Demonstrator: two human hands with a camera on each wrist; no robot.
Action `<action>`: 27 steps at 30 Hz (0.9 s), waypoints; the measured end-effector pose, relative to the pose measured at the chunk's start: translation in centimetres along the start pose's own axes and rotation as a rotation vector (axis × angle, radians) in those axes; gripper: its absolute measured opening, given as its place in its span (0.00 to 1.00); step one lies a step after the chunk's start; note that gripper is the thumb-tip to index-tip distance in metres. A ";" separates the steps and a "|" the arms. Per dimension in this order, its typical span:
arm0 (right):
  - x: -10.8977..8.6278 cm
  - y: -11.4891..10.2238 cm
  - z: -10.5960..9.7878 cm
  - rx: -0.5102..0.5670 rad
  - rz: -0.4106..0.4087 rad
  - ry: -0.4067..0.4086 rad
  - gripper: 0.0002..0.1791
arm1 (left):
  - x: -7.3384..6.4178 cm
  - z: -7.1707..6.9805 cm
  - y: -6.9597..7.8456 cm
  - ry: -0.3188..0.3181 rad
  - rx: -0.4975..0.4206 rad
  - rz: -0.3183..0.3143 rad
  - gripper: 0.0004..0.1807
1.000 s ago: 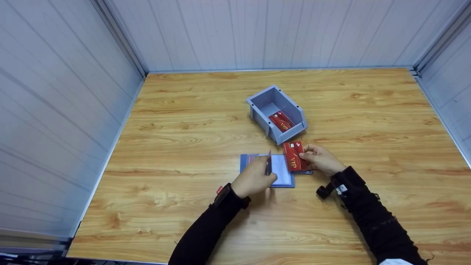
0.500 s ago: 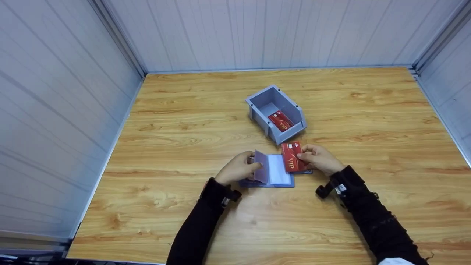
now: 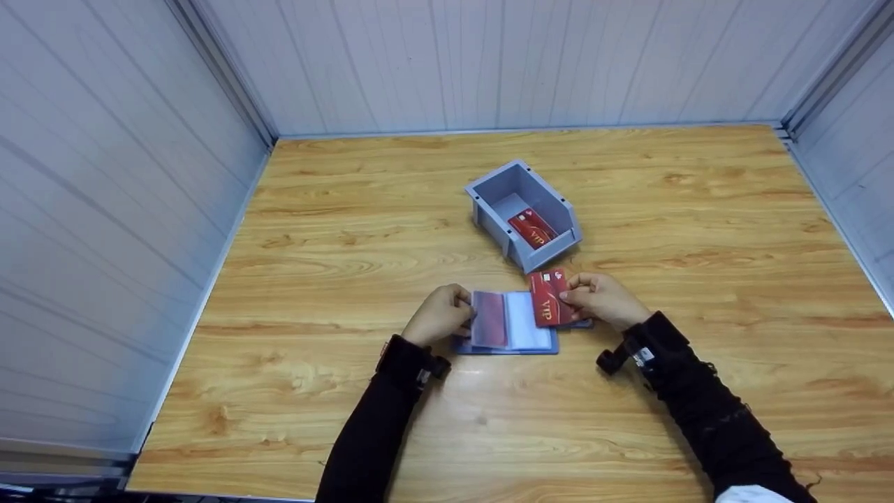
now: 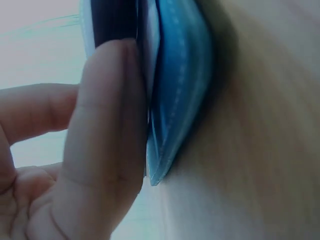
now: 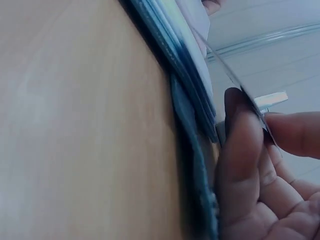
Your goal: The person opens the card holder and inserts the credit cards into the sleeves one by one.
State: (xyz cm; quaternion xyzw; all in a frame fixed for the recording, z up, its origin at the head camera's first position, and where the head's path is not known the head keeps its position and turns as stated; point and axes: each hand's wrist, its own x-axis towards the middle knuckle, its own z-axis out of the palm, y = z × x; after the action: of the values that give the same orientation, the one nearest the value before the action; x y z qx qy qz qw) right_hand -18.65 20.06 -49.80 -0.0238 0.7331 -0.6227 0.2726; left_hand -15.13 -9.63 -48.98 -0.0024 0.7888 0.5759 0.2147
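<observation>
The left hand (image 3: 438, 318) pinches a leaf (image 3: 489, 323) between thumb and fingers, seemingly to spread the blue card holder (image 3: 520, 351) between both hands, a grey bin (image 3: 493, 225) beyond, while a red VIP card (image 3: 545, 297) overhangs the holder, pinched only at its side by the right hand (image 3: 606, 300), probably leaving its face clear.

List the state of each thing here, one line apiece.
Card holder: lying open
Translucent page: on the holder's left, red showing through
Held VIP card: VIP side showing, raised
Gray bin: upright, open-topped
Binned VIP card: VIP side up
Left hand: holding the translucent page's edge
Right hand: pinching the held card
</observation>
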 end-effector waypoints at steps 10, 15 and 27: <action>0.5 -0.7 1.7 -0.061 -0.008 -0.053 0.09 | 0.2 -0.1 -0.2 -0.004 -0.009 0.004 0.06; 0.9 -0.7 2.9 -0.062 -0.003 -0.079 0.14 | 0.2 0.0 -0.2 0.006 -0.033 0.000 0.09; 1.0 -0.9 4.4 -0.032 0.057 -0.079 0.12 | 0.0 0.2 -0.2 0.008 -0.063 0.005 0.17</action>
State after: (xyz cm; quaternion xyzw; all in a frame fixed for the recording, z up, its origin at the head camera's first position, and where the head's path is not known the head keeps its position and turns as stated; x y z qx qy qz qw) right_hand -17.88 15.48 -49.64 -0.0316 0.7322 -0.6013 0.3184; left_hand -14.96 -9.52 -49.22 -0.0098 0.7711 0.6011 0.2099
